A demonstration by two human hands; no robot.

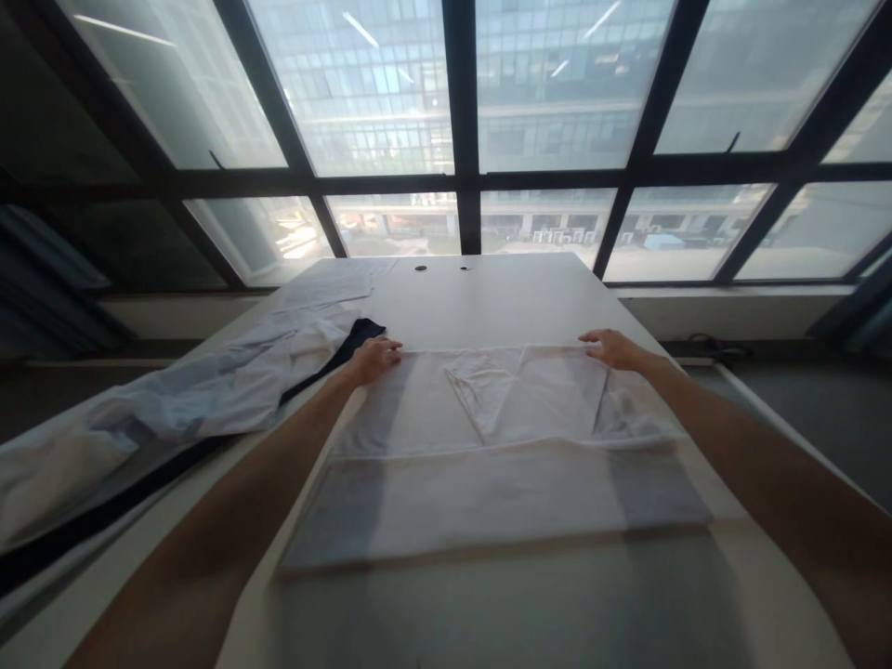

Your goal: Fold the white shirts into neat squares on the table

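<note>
A thin white garment (488, 483) lies flat on the white table in front of me, its far part folded over so that layers and a V-shaped opening show. My left hand (377, 360) is at its far left corner, fingers closed on the edge. At the far right corner, my right hand (614, 350) pinches the same edge between thumb and fingers. Between my hands the far edge runs nearly straight. The near edge lies straight across the table, slightly tilted. The fingertips' undersides are hidden.
Left of my left arm lies a loose heap of white, sheer clothing (229, 381) with a dark navy strip (334, 358). The white table (494, 297) reaches toward large windows (557, 93) and has two small holes near its far end. Dark curtains (48, 269) hang at the sides.
</note>
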